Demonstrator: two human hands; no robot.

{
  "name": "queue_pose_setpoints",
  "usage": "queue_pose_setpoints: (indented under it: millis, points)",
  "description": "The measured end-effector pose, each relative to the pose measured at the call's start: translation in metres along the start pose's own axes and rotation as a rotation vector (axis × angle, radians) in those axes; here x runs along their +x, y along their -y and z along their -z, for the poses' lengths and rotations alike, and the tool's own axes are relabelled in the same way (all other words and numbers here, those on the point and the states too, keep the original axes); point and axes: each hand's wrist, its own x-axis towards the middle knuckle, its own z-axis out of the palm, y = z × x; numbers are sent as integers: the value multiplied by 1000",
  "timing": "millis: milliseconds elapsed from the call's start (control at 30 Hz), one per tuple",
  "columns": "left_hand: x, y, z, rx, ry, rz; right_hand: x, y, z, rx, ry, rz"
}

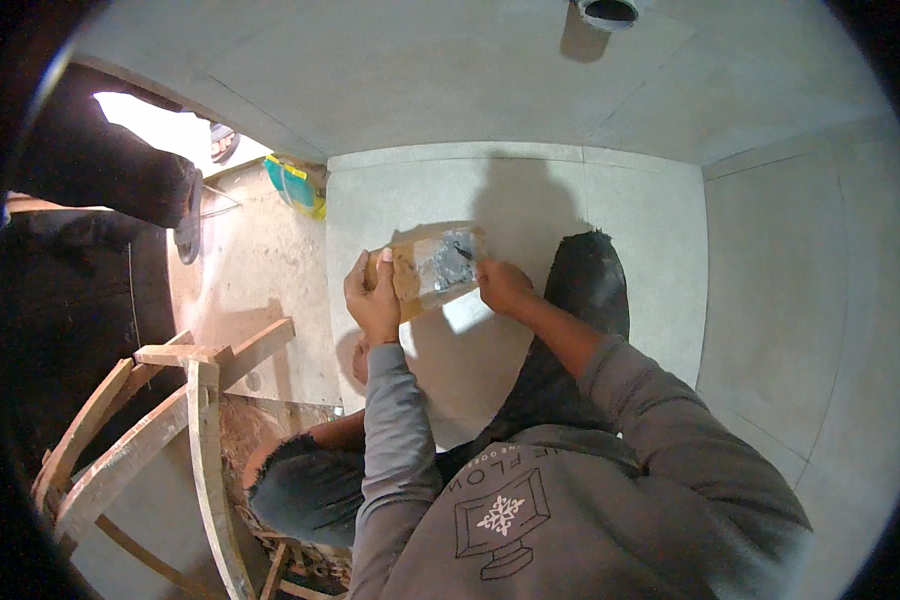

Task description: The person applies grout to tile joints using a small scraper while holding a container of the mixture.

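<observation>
**Figure. Head view, looking down: a flat piece held between two bare hands.**

The left hand (373, 300) is closed on the left end of a tan rectangular piece (435, 268). Its fingers curl round the near edge and the thumb lies across the face. The right hand (503, 285) grips the opposite end, with the fingertips drawn together on the right edge; how far they reach behind the piece cannot be told. The piece therefore spans the gap between the two sets of fingers, slightly tilted, its right end higher. A patch of grey material covers the half nearer the right fingers, and the half under the left thumb is bare tan.

Beyond the fingertips lies a pale grey panelled surface (770, 280), on which the shadow of the person falls. Just below the right wrist is the person's dark trouser leg (580, 290). Well to the left of the left knuckles stand a curved wooden frame (200, 400) and, farther up, a yellow-and-teal object (298, 185). A dark pipe end (610, 10) shows well above both hands.

Judged step: the piece is being steadied and handled in the air, apart from the grey surface. Any further move calls for a firm two-handed hold and a level face, so that the grey material does not slide towards the lower left end.
</observation>
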Motion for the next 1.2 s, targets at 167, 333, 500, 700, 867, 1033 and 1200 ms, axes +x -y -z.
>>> queue_pose_setpoints:
  millis: [167,333,500,700,867,1033,1200]
  points:
    - [-6,7,2,14,-25,16,-6,-1,-2,80,-42,11]
    - [-5,7,0,-30,-26,17,-5,-1,-4,36,-117,54]
    - [-2,5,-1,-6,-27,11,-1,0,3,-20,-32,34]
    - [-5,3,2,-24,-35,19,7,4,5,-78,-81,59]
    - [-8,-5,-9,2,-27,-6,1,-29,-34,-56,-121,108]
    - [-6,-1,1,33,-30,-47,5,18,23,-104,-95,66]
    - [-12,-12,-3,74,0,-46,18,0,-1,-45,-79,65]
